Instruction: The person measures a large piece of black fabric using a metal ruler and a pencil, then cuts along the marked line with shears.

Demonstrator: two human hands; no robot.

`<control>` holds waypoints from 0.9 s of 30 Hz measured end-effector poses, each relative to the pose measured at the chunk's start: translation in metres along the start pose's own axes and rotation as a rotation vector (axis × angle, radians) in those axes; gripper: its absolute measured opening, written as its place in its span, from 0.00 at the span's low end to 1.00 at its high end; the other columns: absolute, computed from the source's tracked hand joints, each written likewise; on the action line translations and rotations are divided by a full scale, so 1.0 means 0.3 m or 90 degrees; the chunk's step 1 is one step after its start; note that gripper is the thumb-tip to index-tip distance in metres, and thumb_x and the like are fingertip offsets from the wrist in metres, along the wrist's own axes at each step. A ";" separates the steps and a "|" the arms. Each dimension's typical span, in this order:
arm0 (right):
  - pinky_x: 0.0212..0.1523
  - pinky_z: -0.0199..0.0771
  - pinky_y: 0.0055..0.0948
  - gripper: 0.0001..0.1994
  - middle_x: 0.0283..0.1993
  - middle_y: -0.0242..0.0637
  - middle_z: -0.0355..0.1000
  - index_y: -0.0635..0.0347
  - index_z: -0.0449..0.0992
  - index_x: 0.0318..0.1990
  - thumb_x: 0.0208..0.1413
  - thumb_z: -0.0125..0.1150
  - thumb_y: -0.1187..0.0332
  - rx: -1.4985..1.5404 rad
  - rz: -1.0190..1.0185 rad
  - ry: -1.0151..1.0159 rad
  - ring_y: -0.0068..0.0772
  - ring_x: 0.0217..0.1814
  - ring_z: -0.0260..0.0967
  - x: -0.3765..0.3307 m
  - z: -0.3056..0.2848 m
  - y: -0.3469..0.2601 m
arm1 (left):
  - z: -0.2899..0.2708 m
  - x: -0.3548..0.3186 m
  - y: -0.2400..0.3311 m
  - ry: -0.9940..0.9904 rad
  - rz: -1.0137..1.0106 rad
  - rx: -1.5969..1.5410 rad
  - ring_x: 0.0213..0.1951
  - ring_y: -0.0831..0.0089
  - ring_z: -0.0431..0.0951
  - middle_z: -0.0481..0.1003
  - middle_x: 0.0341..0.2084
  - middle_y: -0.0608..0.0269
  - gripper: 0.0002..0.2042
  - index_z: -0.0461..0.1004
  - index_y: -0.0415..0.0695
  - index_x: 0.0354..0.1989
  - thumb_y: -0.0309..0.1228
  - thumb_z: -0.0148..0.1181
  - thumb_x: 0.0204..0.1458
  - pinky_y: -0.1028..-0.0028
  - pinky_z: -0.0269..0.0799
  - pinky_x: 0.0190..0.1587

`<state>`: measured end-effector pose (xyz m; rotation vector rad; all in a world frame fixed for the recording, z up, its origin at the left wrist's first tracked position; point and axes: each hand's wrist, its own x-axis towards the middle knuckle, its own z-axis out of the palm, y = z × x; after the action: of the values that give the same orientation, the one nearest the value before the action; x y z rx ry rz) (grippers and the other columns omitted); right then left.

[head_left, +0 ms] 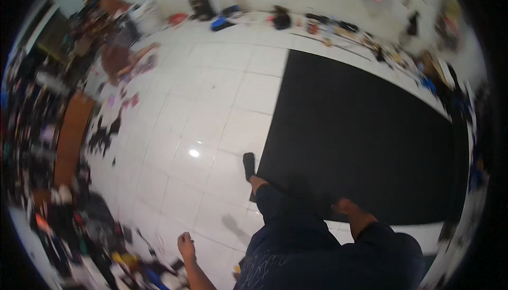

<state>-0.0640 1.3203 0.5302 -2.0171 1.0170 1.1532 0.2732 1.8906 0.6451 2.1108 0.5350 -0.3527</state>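
A large black sheet of cloth point(360, 131) lies flat over the white tiled floor, filling the middle and right. My left hand point(186, 245) hangs over the tiles at the lower left, apart from any object. Its fingers look loosely curled, and nothing shows in them. Above the near edge of the cloth is my right hand point(344, 206), blurred, with its fingers too smeared to read. My foot in a black sock point(249, 166) is on the tiles beside the cloth's left edge.
Dark fabric scraps point(106, 134) lie on the floor at left, near a brown board point(74, 139). Piled clutter runs along the left side. A person point(119, 62) is low to the floor at the far left. Small items point(338, 28) line the far wall near a white bucket point(147, 19).
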 end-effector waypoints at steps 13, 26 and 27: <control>0.53 0.67 0.41 0.24 0.48 0.46 0.73 0.60 0.76 0.45 0.53 0.54 0.48 0.559 -0.072 0.190 0.47 0.53 0.69 0.485 -0.679 -1.163 | 0.958 0.849 1.219 -0.555 0.281 0.355 0.33 0.68 0.74 0.75 0.29 0.51 0.15 0.75 0.35 0.38 0.37 0.54 0.54 0.69 0.72 0.36; 0.48 0.72 0.46 0.17 0.46 0.50 0.72 0.60 0.73 0.46 0.47 0.55 0.67 0.809 0.248 0.333 0.50 0.51 0.70 1.217 -0.737 -1.458 | 1.860 1.547 1.658 -0.885 0.876 0.975 0.43 0.53 0.75 0.77 0.37 0.47 0.18 0.77 0.39 0.39 0.43 0.51 0.55 0.60 0.69 0.47; 0.48 0.72 0.46 0.16 0.46 0.50 0.72 0.60 0.73 0.45 0.46 0.55 0.68 0.841 0.282 0.315 0.50 0.51 0.70 1.274 -0.719 -1.457 | 1.888 1.557 1.637 -0.861 0.894 1.050 0.44 0.54 0.74 0.76 0.39 0.48 0.18 0.76 0.40 0.41 0.44 0.51 0.55 0.58 0.68 0.48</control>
<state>0.5223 1.2593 0.3399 -0.9715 1.8456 -0.0497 0.8948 1.2866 0.4749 2.0736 -2.5706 -1.3540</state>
